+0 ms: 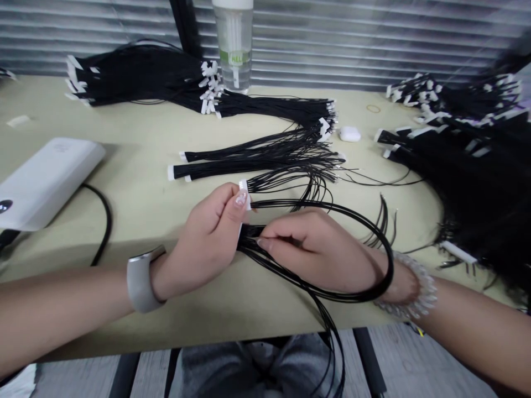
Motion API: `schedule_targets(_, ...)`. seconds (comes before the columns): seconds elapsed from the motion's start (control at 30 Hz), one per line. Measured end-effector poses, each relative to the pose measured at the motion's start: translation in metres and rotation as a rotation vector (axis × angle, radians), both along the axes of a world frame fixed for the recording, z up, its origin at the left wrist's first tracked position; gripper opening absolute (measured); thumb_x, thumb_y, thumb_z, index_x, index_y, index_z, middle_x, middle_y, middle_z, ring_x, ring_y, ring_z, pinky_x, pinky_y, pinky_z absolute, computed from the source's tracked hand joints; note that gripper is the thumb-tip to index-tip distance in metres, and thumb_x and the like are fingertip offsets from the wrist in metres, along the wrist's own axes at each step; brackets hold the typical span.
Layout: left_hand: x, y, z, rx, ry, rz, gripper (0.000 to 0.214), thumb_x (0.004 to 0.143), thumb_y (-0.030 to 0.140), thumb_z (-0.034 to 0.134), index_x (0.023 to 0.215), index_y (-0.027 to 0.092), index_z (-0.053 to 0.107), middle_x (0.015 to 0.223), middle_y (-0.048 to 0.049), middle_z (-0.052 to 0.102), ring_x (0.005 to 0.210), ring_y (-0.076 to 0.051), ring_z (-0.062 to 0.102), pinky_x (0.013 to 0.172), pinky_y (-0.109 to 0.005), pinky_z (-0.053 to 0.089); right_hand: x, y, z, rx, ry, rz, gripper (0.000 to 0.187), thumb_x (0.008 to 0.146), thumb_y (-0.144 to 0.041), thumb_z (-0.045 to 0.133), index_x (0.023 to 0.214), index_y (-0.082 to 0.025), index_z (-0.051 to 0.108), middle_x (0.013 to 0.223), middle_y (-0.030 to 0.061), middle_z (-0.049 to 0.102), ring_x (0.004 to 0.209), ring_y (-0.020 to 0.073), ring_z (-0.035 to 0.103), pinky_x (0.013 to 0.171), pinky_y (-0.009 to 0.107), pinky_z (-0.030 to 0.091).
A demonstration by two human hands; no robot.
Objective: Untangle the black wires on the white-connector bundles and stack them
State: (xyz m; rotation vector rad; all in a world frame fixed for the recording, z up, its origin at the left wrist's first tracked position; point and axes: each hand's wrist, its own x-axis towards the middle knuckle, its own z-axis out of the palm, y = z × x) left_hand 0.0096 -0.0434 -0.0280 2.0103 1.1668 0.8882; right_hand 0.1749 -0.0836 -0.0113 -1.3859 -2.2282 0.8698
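left hand (203, 243) pinches a white connector (244, 194) just above the table (145, 182), right hand (319, 251) fingers closed on its wires (251, 233). few neat bundles (249, 166) laid out behind, guessing the big heap (477, 193) is still to go.

Well off to the left of the grip a white power bank (45, 179) lies on the pale table (145, 331), a black cable (104, 221) curling from it back toward the near edge. Just beyond the grip lie a few straight wire bundles (249, 160) with white connectors, and farther back a larger sheaf (136, 77), with a clear bottle (234, 44) standing against the ribbed wall (373, 38). Beyond and to the right sit a small white case (349, 134) and a rubber band (373, 109), and far right spreads a heap of black wires (477, 182).
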Motion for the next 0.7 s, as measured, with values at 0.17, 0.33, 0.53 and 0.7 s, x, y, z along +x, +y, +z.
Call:
schedule_targets(0.17,0.0,-0.0004,0.0006,-0.012,0.001,-0.012,0.029,0.091,0.031,0.03,0.069,0.018,0.044,0.064,0.0004,0.049,0.057,-0.01,0.044,0.05,-0.022,0.036,-0.0005,0.0006,-0.0026,-0.003,0.001,-0.008,0.027,0.084,-0.024,0.04,0.058,-0.014,0.042,0.054,-0.0052,0.032,0.052,0.0027,0.026,0.049,0.017,0.022)
schedule_targets(0.33,0.0008,-0.001,-0.0003,-0.05,-0.029,-0.024,0.029,0.091,0.033,0.03,0.069,0.019,0.043,0.063,0.0006,0.048,0.057,-0.01,0.045,0.051,-0.022,0.037,0.0009,0.0028,-0.0017,-0.021,-0.006,0.03,0.036,0.087,-0.033,0.037,0.056,-0.014,0.036,0.053,-0.0047,0.029,0.052,0.0034,0.024,0.049,0.018,0.023)
schedule_targets(0.53,-0.0008,-0.0014,0.0003,-0.045,0.003,-0.041,0.031,0.091,0.035,0.029,0.067,0.019,0.04,0.061,0.0016,0.046,0.054,-0.009,0.041,0.049,-0.022,0.035,-0.0003,0.0005,0.0018,-0.028,-0.021,0.035,0.03,0.084,-0.028,0.039,0.058,-0.014,0.041,0.053,-0.0047,0.036,0.051,0.0037,0.028,0.049,0.018,0.025)
schedule_targets(0.7,-0.0018,-0.0007,-0.0011,-0.025,0.001,-0.041,0.031,0.091,0.036,0.03,0.067,0.019,0.04,0.062,0.0017,0.045,0.055,-0.009,0.041,0.049,-0.021,0.035,-0.0031,-0.0022,0.0025,-0.029,-0.037,0.007,0.012,0.075,-0.015,0.044,0.069,-0.016,0.055,0.063,-0.0047,0.053,0.056,0.0031,0.04,0.052,0.016,0.03)
